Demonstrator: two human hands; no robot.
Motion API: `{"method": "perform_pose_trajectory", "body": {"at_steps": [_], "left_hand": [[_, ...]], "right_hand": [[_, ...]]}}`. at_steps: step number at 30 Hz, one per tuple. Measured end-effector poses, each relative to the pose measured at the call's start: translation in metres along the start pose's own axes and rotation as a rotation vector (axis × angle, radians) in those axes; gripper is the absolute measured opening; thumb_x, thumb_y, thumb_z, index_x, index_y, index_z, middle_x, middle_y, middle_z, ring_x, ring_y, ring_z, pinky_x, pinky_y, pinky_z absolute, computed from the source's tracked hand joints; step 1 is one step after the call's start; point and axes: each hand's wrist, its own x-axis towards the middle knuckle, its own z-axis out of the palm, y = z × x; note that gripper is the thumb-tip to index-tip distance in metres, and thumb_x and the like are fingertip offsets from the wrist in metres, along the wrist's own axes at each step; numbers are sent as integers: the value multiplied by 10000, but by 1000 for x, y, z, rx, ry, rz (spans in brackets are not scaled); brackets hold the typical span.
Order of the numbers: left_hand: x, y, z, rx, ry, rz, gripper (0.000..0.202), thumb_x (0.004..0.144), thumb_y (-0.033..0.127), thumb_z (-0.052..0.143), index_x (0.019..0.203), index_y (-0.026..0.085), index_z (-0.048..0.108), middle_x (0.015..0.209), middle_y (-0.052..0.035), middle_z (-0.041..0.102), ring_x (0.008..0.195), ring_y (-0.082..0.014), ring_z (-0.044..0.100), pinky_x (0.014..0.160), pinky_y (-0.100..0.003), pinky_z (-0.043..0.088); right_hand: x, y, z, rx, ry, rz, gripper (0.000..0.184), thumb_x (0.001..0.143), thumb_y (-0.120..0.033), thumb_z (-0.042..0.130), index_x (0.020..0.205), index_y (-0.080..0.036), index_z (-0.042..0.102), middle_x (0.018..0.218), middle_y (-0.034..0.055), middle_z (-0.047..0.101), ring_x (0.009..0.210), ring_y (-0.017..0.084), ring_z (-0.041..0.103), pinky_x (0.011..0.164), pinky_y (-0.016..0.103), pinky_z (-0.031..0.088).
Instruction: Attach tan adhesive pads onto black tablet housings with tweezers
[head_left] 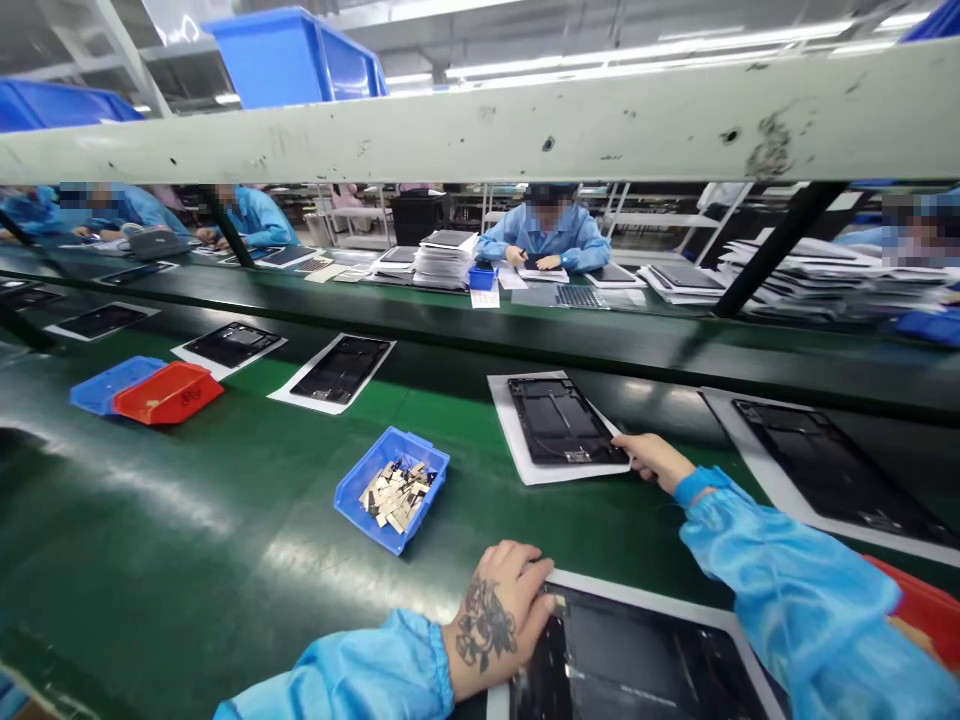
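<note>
We see a scuffed white beam [450, 135] crossing above the green bench [247, 470], ceiling lights [652, 53] glowing, and white racks [667, 219] standing behind.

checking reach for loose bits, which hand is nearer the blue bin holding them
Left. The left hand is just right of the blue bin, nearer the camera, touching the front panel; the right hand is farther right, at a corner of a farther panel.

From the bin [367, 530] of pieces [394, 493] on the desk [225, 560], a first panel [562, 420] lies at two o'clock, a second panel [637, 650] at four. Trays [169, 395] lie at ten, a third panel [343, 370] at eleven.
</note>
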Motion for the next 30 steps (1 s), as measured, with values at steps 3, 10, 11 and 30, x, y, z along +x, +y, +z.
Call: {"method": "perform_pose_trajectory", "body": {"at_steps": [3,10,11,30], "left_hand": [[16,6,0,148,-117,-43,274,881,347,558,1123,220,551,1033,-53,572,951,-227,509,804,-391,447],[46,16,1,310,-279,10,125,858,287,568,843,166,542,918,-55,567,888,-228,512,767,-352,451],[46,16,1,322,-290,17,97,864,255,548,841,161,538,917,-62,566,884,-229,514,765,-347,450],[263,-53,-91,441,14,-85,193,926,249,509,1063,161,613,1170,-91,576,1176,-244,469,1023,-470,343]], "right_hand": [[-20,8,-6,200,-112,14,267,959,-300,530,761,-122,536,558,-85,401,376,26,306,334,141,251],[-46,0,1,569,-158,-40,185,948,-184,537,777,-117,521,561,-96,377,360,8,252,295,121,160],[-47,0,2,609,-144,-52,174,937,-171,552,775,-115,522,566,-96,384,362,6,253,294,118,163],[-84,77,-121,862,318,-256,279,847,-160,601,675,-195,385,528,-88,283,402,38,236,364,178,154]]}}
